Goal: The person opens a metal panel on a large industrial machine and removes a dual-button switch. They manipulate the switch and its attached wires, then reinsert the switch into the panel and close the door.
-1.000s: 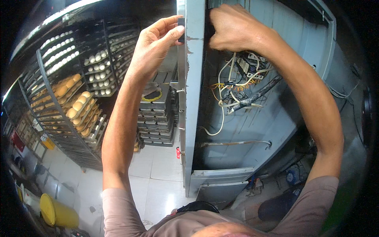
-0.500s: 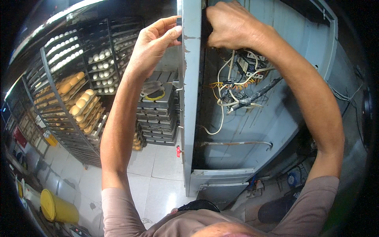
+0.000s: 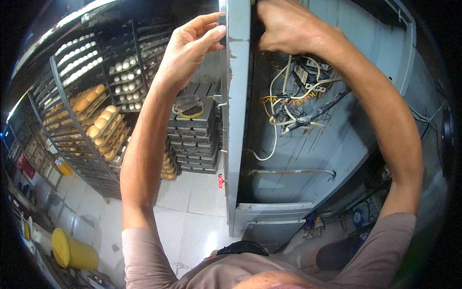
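Left hand [image 3: 190, 53] fingers grip the grey panel edge [image 3: 237, 96]; right hand [image 3: 288, 26] clenched (contents hidden).

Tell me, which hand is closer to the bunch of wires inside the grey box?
Right. The right hand is inside the grey cabinet, just above the wires. The left hand is outside, gripping the cabinet's front edge, farther from them.

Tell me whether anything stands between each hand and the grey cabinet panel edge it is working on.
Nothing visible does. The left hand already touches the outer face of the grey panel edge near its top, fingertips on a small dark part there. The right hand is closed just inside the same edge, above the bundle of wires; what its grip holds is hidden.
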Demonstrator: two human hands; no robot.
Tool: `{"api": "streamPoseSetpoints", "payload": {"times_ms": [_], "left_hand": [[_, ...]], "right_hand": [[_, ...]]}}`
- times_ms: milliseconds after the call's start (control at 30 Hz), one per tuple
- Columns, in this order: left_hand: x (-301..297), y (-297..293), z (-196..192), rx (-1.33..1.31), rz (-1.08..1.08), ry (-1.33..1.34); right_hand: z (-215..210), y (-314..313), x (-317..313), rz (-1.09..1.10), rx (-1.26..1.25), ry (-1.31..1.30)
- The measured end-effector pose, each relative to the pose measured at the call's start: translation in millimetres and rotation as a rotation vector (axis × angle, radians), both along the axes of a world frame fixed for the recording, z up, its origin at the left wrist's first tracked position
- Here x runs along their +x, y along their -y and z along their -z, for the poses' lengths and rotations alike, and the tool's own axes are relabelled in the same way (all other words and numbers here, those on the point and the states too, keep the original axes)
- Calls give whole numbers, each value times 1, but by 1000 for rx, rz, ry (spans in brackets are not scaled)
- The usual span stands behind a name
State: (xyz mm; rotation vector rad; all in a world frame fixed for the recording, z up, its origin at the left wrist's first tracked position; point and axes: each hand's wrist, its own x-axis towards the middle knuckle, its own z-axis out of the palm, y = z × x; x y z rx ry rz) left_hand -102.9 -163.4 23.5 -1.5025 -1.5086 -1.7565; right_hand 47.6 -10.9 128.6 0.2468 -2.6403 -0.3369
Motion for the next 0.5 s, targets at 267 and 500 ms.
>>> {"api": "streamPoseSetpoints", "payload": {"times_ms": [267, 500], "left_hand": [[-5, 1, -1, -31, 30, -22], [0, -1, -1, 3, 11, -11]], "right_hand": [[-1, -10, 1, 24, 89, -27], [-4, -3, 15, 74, 167, 13]]}}
